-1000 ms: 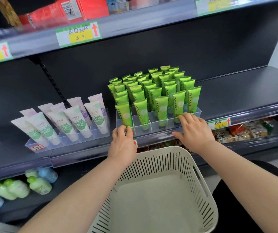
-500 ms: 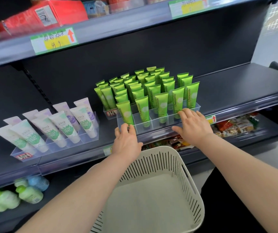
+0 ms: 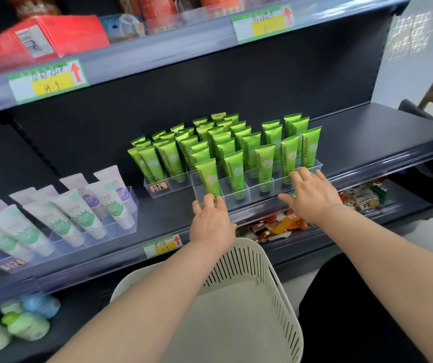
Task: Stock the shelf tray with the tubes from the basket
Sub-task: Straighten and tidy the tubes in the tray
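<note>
Hands: our left hand (image 3: 211,221) and right hand (image 3: 310,196) lie open-fingered against the clear tray (image 3: 252,196) front, grasping nothing, likely to square it.
Tubes: green tubes (image 3: 236,155) stand upright in the tray.
Basket: the basket (image 3: 270,281) below looks empty.

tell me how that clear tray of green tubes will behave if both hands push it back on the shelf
The clear tray looks like hard plastic, so it should slide stiffly as one piece on the smooth dark shelf. The green tubes stand tall and lean in loose slots, so a jerk may rock or tip them. With the left hand and right hand spread apart at its front, it will probably stay straight.
</note>
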The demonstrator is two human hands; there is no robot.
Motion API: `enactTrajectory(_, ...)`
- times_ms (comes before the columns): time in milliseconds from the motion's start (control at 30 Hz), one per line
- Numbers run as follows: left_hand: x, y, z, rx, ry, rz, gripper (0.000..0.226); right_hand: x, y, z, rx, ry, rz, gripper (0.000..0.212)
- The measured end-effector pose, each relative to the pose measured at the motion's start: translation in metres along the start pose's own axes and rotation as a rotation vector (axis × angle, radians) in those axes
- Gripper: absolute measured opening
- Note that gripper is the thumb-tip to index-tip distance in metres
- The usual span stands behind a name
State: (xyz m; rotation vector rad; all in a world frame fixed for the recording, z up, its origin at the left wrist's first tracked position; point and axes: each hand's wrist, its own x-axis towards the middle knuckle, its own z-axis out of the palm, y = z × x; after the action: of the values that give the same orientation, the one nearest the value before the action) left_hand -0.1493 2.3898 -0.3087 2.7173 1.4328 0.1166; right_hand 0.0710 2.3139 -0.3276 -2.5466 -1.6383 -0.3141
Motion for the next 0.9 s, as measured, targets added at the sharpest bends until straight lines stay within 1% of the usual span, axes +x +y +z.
enactTrajectory(133, 0.007, 0.017, -0.003, 0.023, -0.040, -0.016, 0.070, 0.003, 0.012, 0.002, 0.000, 0.003, 0.016, 0.065)
enactTrajectory(333, 0.014, 0.041, -0.008, 0.025, -0.064, -0.030, 0.063, 0.006, 0.026, 0.004, -0.007, 0.015, 0.046, 0.063)
enactTrajectory(533, 0.019, 0.057, -0.006, 0.032, -0.075, -0.021, 0.066, 0.007, 0.041, 0.005, -0.057, 0.016, 0.081, 0.062)
enactTrajectory(733, 0.026, 0.072, -0.003, 0.042, -0.080, -0.016, 0.068, 0.012, 0.056, 0.006, -0.034, 0.011, 0.102, 0.060)
enactTrajectory(900, 0.032, 0.086, -0.002, 0.050, -0.083, -0.012, 0.065, 0.014, 0.069, 0.007, 0.002, 0.006, 0.121, 0.059)
